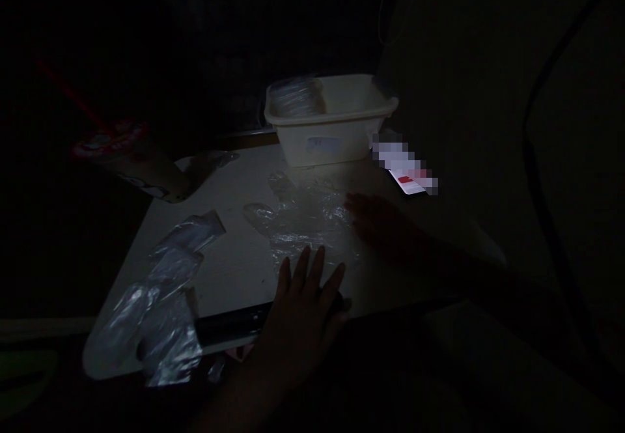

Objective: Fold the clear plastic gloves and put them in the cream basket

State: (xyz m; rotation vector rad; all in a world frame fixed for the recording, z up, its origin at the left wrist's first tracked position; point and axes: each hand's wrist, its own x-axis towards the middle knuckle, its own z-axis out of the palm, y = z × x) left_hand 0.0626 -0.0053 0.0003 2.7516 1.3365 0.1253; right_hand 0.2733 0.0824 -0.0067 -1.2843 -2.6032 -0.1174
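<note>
A clear, crinkled disposable plastic glove (307,221) lies spread out on the pale tabletop (234,270), its finger parts pointing away from me. My left hand (305,299) rests palm down at the glove's near end, fingers spread and holding nothing. At the glove's right edge is my right hand (375,221), with its fingers stretched out to the left. It is dim there, and I cannot tell whether its fingertips press on the plastic. Several folded clear plastic pieces (170,316) lie to the left, some hanging over the table's near edge.
A white plastic bin (332,137) at the back holds a stack of clear plastic packets (295,97). A lit phone (410,179) lies right of it. A cup (146,169) with a red straw stands at the left. A dark strip (232,324) runs along the near edge.
</note>
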